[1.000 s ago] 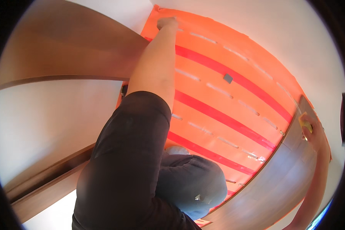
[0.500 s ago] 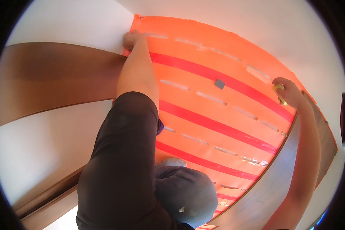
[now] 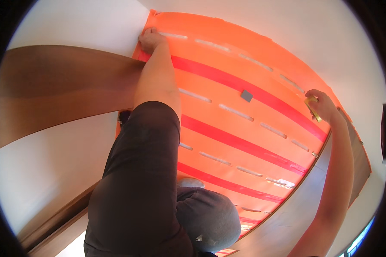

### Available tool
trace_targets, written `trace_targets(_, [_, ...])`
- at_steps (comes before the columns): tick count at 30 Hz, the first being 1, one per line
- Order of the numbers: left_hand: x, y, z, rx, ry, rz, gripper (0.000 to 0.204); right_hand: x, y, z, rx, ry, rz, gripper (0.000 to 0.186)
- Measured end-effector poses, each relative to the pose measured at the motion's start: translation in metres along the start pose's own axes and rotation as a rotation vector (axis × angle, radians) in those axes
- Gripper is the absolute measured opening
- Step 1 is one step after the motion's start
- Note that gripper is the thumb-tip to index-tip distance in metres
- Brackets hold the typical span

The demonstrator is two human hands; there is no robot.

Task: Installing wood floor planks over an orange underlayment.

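My left hand (image 3: 152,40) is at the far left edge of an orange sheet (image 3: 227,77) with rows of slots and red tape stripes. Its fingers are curled at the sheet's edge beside the wall; what they grip, if anything, is hidden. Over the sheet's far right part, my right hand (image 3: 324,107) is closed around a small yellow tool (image 3: 312,103), whose exact kind is unclear. Between the hands, a small grey square piece (image 3: 246,95) lies on the sheet, touching a red stripe.
A brown wooden board (image 3: 64,85) runs along the left up to the sheet. Wood-look flooring (image 3: 296,201) borders the sheet's right edge. White wall (image 3: 330,47) rises beyond the far side. My bent knee (image 3: 210,218) rests over the sheet's near part.
The view has shifted slightly. My left hand, blurred before, now shows more clearly at the sheet's edge. My right hand still grips the yellow tool in nearly the same place.
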State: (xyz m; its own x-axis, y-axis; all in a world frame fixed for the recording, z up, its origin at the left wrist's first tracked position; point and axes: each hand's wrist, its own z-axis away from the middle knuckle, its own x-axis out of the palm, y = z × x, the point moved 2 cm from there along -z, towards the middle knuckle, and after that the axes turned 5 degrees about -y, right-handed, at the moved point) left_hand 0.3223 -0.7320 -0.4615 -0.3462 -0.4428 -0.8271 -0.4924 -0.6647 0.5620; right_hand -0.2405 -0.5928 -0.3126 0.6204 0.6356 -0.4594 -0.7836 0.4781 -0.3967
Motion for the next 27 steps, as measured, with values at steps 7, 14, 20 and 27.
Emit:
trace_targets(7, [0.005,-0.025,-0.032,-0.013,0.126,0.169,0.022,0.004,-0.016,-0.018,-0.024,0.056,0.177,0.034])
trace_targets(14, [-0.002,0.001,-0.001,0.013,0.034,-0.117,0.025,0.006,-0.03,-0.019,0.168,0.015,0.35,0.036])
trace_targets(20, [-0.003,0.005,0.01,-0.026,0.003,-0.09,0.03,0.012,-0.029,-0.037,0.261,0.029,0.461,0.038])
trace_targets(27, [0.0,0.006,0.006,-0.024,-0.052,-0.103,0.031,0.016,-0.023,-0.063,0.252,0.023,0.585,0.034])
